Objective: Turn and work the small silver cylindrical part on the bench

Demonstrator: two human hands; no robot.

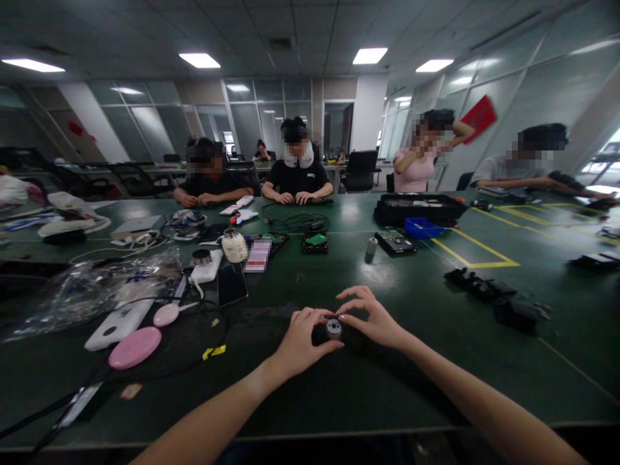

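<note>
My left hand point(301, 338) and my right hand point(372, 318) meet on the dark green table point(387, 387) just in front of me. Between them sits a small black object with a round silver cap point(334, 329). The fingers of both hands curl around it and pinch it from either side. My right index finger arches over the top. Most of the black body is hidden by my fingers.
A phone point(231, 284), pink round discs point(135, 347), cables and a plastic bag point(92, 287) lie to the left. Circuit boards point(316, 242), a grey cylinder point(371, 248), a blue bin point(422, 227) and black parts point(477, 284) lie beyond. Several people sit across the table.
</note>
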